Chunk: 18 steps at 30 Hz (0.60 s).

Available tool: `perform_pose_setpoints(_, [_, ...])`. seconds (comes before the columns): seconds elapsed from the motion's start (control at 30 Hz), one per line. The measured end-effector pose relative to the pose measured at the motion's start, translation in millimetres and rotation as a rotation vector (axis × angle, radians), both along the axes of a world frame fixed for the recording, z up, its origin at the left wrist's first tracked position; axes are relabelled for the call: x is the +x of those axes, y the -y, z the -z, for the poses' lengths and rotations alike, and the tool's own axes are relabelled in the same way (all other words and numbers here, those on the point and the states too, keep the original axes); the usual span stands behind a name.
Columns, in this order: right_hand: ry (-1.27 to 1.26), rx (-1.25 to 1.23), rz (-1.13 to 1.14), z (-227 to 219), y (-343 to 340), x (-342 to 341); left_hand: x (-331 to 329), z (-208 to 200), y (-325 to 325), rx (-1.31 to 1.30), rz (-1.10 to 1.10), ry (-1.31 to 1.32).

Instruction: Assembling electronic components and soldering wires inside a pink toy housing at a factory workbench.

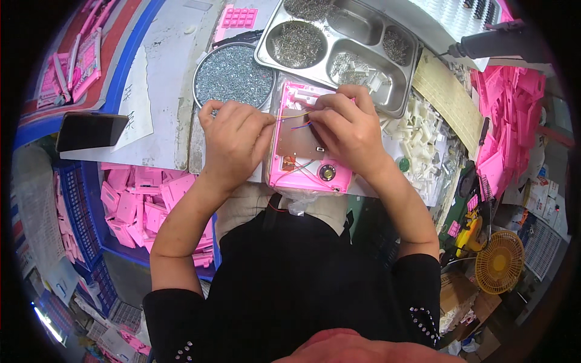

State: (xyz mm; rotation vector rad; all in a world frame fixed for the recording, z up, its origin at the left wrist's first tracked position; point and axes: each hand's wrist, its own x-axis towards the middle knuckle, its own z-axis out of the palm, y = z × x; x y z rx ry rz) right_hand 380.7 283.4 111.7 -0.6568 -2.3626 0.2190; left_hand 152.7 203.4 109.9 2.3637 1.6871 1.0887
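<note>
Workbench (166, 91): crowded with parts.
Pink housing (307, 168): laid open-side up at near edge, between hands.
Yellow wire (292, 115): should be kept slack, unsnagged.
Left hand (236, 136): narrow pinch, yellow wire held.
Right hand (348, 130): same wire apparently pinched.
Steel tray (305, 73): beyond housing.

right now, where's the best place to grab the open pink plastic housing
Probably grip the pink plastic housing by its two side edges at the end nearest the body, from left and right: it lies flat, open face up, with thin wires and a round speaker exposed, so the edges look safest.
</note>
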Motion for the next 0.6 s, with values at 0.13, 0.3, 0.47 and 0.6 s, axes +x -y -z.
perform_pose_setpoints(0.13, [0.002,0.008,-0.014,-4,2,4,0,3,-1,-0.027,-0.041,0.001])
perform_pose_setpoints(0.3, [0.010,-0.010,-0.017,-9,3,10,2,6,-3,-0.047,-0.100,0.012])
perform_pose_setpoints(0.47, [-0.041,-0.007,-0.021,-8,2,11,3,5,-3,-0.041,-0.104,0.010])
perform_pose_setpoints(0.6, [-0.025,-0.029,-0.056,-7,0,13,4,4,-2,-0.051,-0.102,0.020])
